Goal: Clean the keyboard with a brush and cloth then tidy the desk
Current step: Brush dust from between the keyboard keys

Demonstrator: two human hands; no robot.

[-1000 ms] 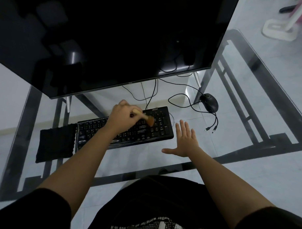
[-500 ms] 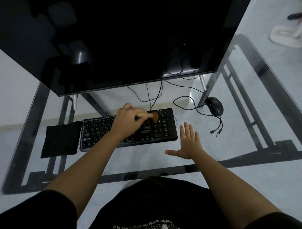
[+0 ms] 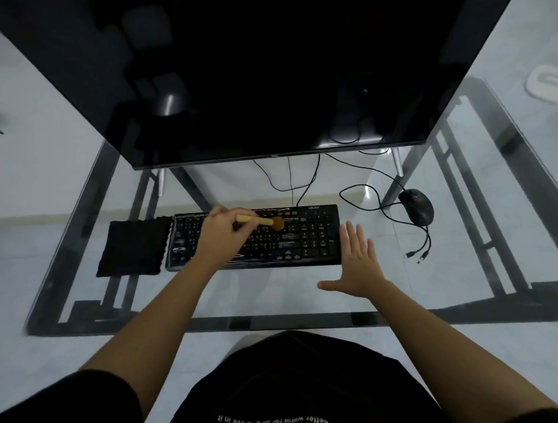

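**Entry: keyboard cleaning, brushing stage**

- **Keyboard** [image 3: 308, 241]: black, lay flat on the glass worktop [image 3: 268, 293], with the dark monitor [image 3: 244, 67] behind it.
- **Brush** [image 3: 261, 221]: pale wooden handle, brown bristle head. It lay across the keyboard's upper rows, with the bristles on the keys near the keyboard's middle.
- **Cloth** [image 3: 134, 247]: black, lay flat against the keyboard's left end, with no hand on it.
- **Mouse** [image 3: 417, 206]: sat behind and to the right of the keyboard. Loose cables [image 3: 427, 238] trailed behind and to the right of the keyboard and ended in two unplugged ends.

**Progress, as judged:** brushing was under way, though how much of the keyboard had been covered could not be told. Wiping with the cloth looked not yet begun. Tidying also remained, chiefly the stray cables and putting the tools away.

**Left hand** [image 3: 221, 234]: over the keyboard's left-centre. The fingers were curled tightly round the brush handle, and the butt of the handle was hidden in the grip.

**Right hand** [image 3: 359, 264]: just off the keyboard's near right corner, palm down. The fingers were straight and slightly apart, the thumb stuck out sideways, and the hand held nothing. The fingertips reached alongside the keyboard's right end. Whether the palm pressed on the glass or hovered over it could not be told.
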